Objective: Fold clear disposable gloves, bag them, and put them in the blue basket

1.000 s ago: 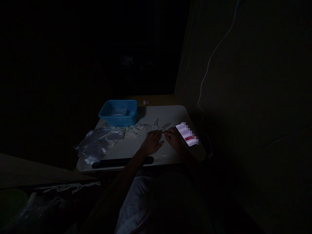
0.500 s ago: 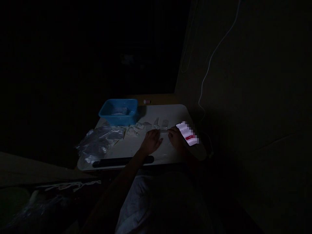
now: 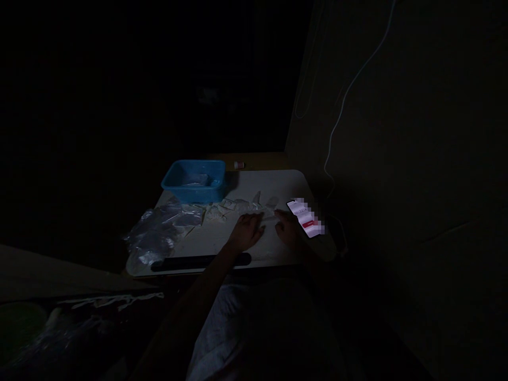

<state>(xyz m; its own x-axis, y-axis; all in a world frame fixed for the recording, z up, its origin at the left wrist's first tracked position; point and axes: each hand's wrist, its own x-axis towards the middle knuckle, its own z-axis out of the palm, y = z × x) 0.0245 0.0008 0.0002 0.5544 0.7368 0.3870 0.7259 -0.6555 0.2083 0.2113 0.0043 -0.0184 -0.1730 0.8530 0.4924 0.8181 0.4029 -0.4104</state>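
My left hand (image 3: 246,233) rests low over the white table (image 3: 273,182), fingers stretched forward and slightly apart. Its fingertips are at the left edge of a small clear plastic piece (image 3: 269,214), perhaps a little bag. At the right edge of that plastic, my right hand (image 3: 287,228) has its index finger extended, with the other fingers curled beneath. Dim light hides whether either hand grips it. Just beyond stands a small pale folded piece (image 3: 257,200). Beside my right hand lies a lit phone (image 3: 304,217).
A blue plastic basin (image 3: 198,193) stands at the back left. In front of it are a crumpled clear plastic bag (image 3: 154,235) and several small pale packets (image 3: 216,211). A black strip (image 3: 186,263) runs along the near edge. A white cable (image 3: 343,95) hangs at right.
My right hand has shifted slightly right and nearer, its index finger now straighter. My left fingers have spread a little, and the clear plastic between the hands now lies more tilted.
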